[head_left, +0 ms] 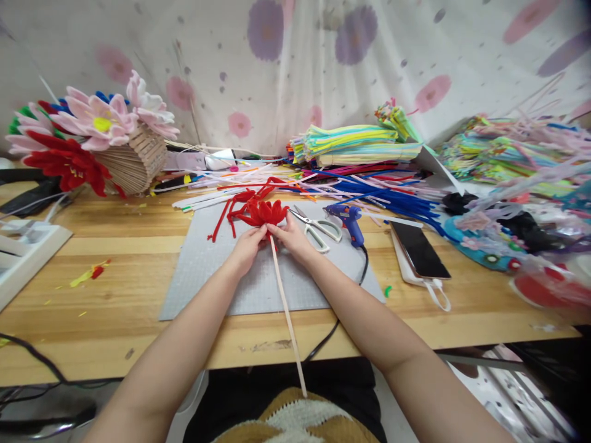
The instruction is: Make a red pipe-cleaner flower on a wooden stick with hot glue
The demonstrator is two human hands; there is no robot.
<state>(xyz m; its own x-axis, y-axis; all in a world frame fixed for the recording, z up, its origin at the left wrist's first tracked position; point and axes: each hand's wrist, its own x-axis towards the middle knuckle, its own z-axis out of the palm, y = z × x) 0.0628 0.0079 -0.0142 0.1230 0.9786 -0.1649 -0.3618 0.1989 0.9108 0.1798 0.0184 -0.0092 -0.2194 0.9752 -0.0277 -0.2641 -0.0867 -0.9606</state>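
Note:
Between my two hands is a red pipe-cleaner flower (266,213) on a long pale stick (285,301) that slants down toward my lap. My left hand (248,247) is closed on the flower's base from the left. From the right, my right hand (292,236) pinches the same base, its thumb close to the left one. Loose red pipe cleaners (229,220) lie just behind and left of the flower. White-handled scissors (318,229) rest on the grey cutting mat (198,283), right of my right hand. My fingertips under the petals are partly hidden.
A blue glue gun (348,223) lies at the mat's right, its cord running to the table edge. Farther right is a phone (421,249). Pipe-cleaner bundles (355,144) line the back. A basket of fuzzy flowers (133,160) stands back left; a white power strip (30,252) sits left.

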